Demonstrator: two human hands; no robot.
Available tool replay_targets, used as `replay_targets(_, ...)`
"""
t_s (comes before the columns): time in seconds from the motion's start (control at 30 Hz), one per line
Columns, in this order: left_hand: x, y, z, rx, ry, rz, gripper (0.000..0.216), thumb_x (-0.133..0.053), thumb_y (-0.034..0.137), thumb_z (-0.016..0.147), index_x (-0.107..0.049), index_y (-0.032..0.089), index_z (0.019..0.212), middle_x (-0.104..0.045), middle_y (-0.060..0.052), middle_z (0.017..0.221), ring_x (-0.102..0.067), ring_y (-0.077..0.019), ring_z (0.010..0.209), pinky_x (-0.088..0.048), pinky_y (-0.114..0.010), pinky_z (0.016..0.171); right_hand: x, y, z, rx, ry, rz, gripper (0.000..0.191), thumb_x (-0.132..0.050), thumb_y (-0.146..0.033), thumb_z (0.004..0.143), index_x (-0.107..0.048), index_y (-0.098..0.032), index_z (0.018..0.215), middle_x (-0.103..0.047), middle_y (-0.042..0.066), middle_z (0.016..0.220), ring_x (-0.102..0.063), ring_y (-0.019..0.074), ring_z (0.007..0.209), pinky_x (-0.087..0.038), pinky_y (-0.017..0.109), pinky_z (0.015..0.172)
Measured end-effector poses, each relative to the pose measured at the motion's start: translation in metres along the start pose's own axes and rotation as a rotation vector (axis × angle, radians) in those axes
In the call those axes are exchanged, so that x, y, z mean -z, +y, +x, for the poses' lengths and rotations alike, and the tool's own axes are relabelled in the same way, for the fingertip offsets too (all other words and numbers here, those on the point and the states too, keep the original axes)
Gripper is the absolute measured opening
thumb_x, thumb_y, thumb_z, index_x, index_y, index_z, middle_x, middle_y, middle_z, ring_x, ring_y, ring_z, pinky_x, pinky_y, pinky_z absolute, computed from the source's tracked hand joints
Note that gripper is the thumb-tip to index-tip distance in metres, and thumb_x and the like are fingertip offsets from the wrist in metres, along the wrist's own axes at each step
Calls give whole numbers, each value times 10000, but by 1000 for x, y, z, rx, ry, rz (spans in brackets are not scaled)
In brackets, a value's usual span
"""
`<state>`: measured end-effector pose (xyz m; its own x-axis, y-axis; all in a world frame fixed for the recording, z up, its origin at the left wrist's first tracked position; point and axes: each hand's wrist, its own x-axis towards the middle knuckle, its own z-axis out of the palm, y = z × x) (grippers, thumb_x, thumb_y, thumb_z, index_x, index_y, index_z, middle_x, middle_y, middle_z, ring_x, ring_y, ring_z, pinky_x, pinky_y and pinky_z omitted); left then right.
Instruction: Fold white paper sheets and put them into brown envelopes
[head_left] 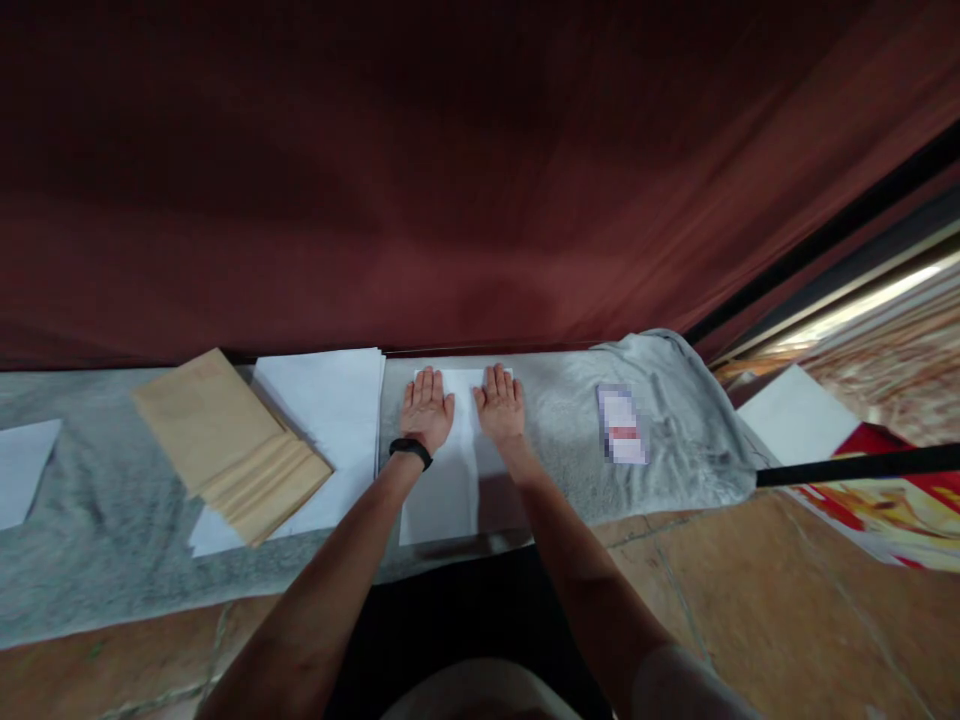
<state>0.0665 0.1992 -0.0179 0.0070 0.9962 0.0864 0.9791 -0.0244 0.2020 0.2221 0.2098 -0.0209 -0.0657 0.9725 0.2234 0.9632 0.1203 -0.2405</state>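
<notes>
left hand (427, 410) and right hand (500, 404), grips flat, unclosed, are partly hiding a creased sheet (442, 503); pixelation is masking an object (622, 425), right.

Head-worn view, forward and down past both forearms (358, 535) onto nearby white paper (457, 475)

Leaving a narrow lane over the creased white sheet (442, 500) between left hand (427, 408) and right hand (500, 403). Passing freely over bare grey cloth (559, 430) just right of the right hand, then meeting a pixelated flat item (623, 425) farther right and, well beyond, a black pole (862, 467). Running up against a white paper stack (330, 400) just left of the left hand, then a brown paper pile (217, 405) lying across it. Being barred directly ahead of both hands by dark red fabric (450, 280)
</notes>
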Motion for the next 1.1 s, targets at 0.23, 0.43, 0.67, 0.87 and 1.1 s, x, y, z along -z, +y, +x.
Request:
replay_targets(0.23, 3, -1, 2, 34, 14, -15, 661, -244, 385, 1021, -291, 28, 1575, -270, -172, 1658, -198, -274, 1557, -135, -455, 1274, 12, 11, -3, -59, 32, -9, 576, -303, -357, 1077, -376, -26, 1542, -420, 217, 1569, -391, 318, 1467, -289, 520, 1202)
replay_targets(0.43, 5, 2, -12, 9, 65, -26, 638, -225, 366, 1028, -320, 32, 1563, -312, -177, 1639, -221, -271, 1551, -167, -469, 1269, 25, -16, -61, 3, -11, 62, 569, -319, -328, 1073, -309, -64, 1577, -315, 188, 1634, -309, 283, 1516, -255, 497, 1226)
replay_targets(0.67, 7, 19, -94, -180, 100, -69, 593, -249, 327, 1029, -339, 97, 1568, -343, -144, 1630, -238, -273, 1546, -236, -517, 1251, 27, -25, -126, 105, -48, 116, 555, -407, -308, 1041, -377, -106, 1557, -367, 155, 1616, -315, 274, 1516, -249, 502, 1237)
replay_targets(0.87, 13, 8, -133, -143, 86, -16, 630, -285, 404, 1031, -373, 45, 1541, -342, -201, 1617, -285, -306, 1528, -263, -515, 1241, 36, -6, -136, 91, -16, 78, 569, -402, -352, 1051, -367, -104, 1562, -376, 156, 1610, -337, 283, 1506, -261, 480, 1229)
replay_targets(1.1, 15, -3, -164, -203, 118, 22, 672, -319, 481, 1027, -358, 65, 1553, -351, -203, 1610, -293, -316, 1523, -265, -537, 1234, 38, 9, -151, 66, 33, 35, 600, -413, -378, 1047, -347, -88, 1568, -380, 176, 1603, -360, 293, 1493, -269, 486, 1223)
